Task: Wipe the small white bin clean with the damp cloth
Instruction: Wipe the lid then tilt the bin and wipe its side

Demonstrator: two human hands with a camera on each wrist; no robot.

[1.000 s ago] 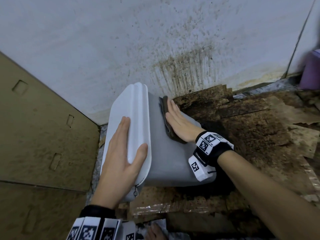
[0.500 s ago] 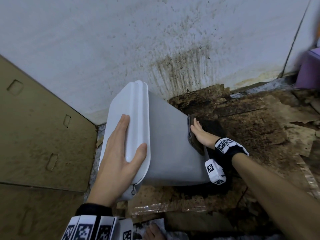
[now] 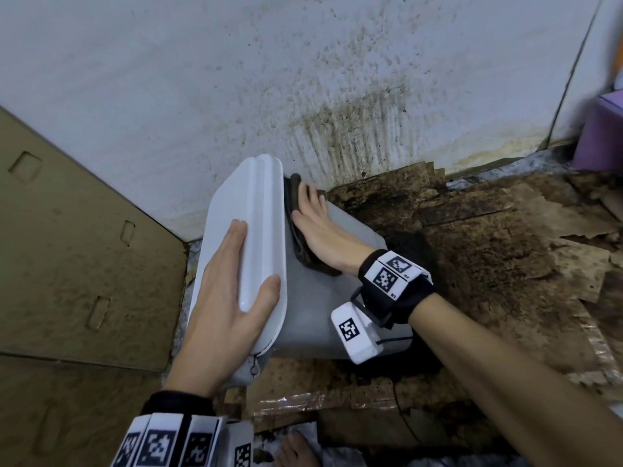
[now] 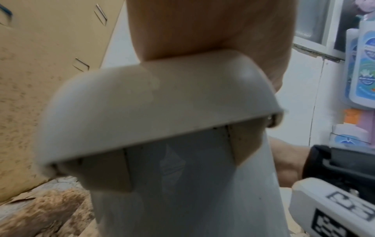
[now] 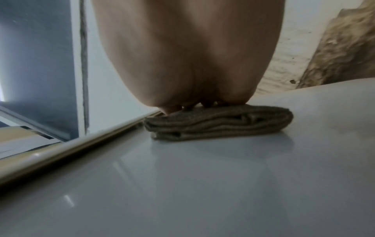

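Note:
The small white bin (image 3: 313,318) lies tilted on the floor, its lid (image 3: 259,210) toward the wall. My left hand (image 3: 229,298) lies flat on the lid with fingers straight and the thumb against the lid's near edge. My right hand (image 3: 323,237) presses the folded dark cloth (image 3: 294,193) flat on the bin's upper side, right beside the lid rim. In the right wrist view the cloth (image 5: 219,123) sits folded under my fingertips on the glossy bin wall (image 5: 202,184). The left wrist view shows the lid (image 4: 154,99) from below, under my palm (image 4: 202,28).
A stained white wall (image 3: 303,96) rises just behind the bin. A brown cardboard panel (image 3: 84,247) stands at the left. Soaked, torn cardboard (image 3: 488,247) covers the floor to the right. A purple box (image 3: 600,136) sits at the far right, with bottles (image 4: 363,64) nearby.
My right hand slid the cloth down the bin's side toward the base, then back up to the lid rim. The left hand stayed on the lid.

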